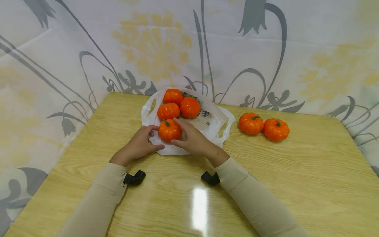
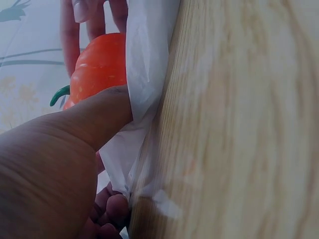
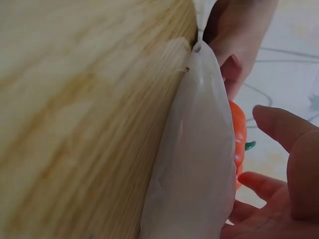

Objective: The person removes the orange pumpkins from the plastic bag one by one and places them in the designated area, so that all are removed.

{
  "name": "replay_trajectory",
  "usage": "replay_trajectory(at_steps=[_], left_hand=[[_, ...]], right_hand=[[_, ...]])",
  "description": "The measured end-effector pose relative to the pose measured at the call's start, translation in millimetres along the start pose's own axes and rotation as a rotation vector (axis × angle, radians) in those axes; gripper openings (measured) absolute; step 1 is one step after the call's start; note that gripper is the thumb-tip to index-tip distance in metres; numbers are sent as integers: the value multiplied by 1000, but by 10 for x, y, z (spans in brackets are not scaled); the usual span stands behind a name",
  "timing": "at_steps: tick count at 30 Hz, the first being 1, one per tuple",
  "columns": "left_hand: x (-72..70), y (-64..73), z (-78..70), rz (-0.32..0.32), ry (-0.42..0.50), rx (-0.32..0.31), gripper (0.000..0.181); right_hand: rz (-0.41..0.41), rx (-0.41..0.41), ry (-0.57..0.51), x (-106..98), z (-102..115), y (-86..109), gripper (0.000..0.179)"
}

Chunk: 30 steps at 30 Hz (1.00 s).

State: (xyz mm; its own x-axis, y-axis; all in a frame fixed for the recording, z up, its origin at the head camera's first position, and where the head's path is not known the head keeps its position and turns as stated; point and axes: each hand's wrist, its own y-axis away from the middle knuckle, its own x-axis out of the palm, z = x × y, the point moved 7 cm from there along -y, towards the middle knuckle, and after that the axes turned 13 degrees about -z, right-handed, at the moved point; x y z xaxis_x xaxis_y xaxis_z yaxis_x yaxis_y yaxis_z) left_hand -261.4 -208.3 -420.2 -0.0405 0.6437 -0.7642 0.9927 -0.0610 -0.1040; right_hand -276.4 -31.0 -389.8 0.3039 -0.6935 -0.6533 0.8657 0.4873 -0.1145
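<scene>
A white plastic bag (image 1: 201, 126) lies on the table with its mouth toward me and several orange toy pumpkins in it. The nearest pumpkin (image 1: 169, 130), with a green stem, sits at the mouth between my hands. My left hand (image 1: 139, 144) holds the bag's left front edge, its fingers curled by the film and its thumb (image 2: 99, 114) partly hidden behind it. Around the right side of that pumpkin is my right hand (image 1: 193, 138), fingers extended. In the right wrist view its thumb (image 3: 279, 124) stands apart from the pumpkin (image 3: 239, 132).
Two more pumpkins, one (image 1: 251, 123) beside the other (image 1: 276, 129), stand on the wooden table (image 1: 311, 184) right of the bag. Loop handles (image 1: 228, 123) of the bag spread to the sides. A flower-patterned cloth (image 1: 219, 49) hangs behind the table.
</scene>
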Motion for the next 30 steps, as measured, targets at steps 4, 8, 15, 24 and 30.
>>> replay_trajectory(at_steps=[4, 8, 15, 24, 30], left_hand=[[-9, -10, -12, -11, -8, 8, 68], [-1, -5, 6, -1, -16, -6, 69], [-5, 6, 6, -3, -17, 2, 68], [-6, -1, 5, -15, -9, 13, 65], [-14, 2, -1, -27, 29, 32, 56]], right_hand=[[25, -5, 24, 4, -9, 15, 81], [30, -24, 32, 13, -15, 14, 79], [-10, -84, -11, 8, 3, 12, 73], [-44, -62, 28, -14, -25, 23, 69], [-73, -34, 52, -35, -46, 19, 67]])
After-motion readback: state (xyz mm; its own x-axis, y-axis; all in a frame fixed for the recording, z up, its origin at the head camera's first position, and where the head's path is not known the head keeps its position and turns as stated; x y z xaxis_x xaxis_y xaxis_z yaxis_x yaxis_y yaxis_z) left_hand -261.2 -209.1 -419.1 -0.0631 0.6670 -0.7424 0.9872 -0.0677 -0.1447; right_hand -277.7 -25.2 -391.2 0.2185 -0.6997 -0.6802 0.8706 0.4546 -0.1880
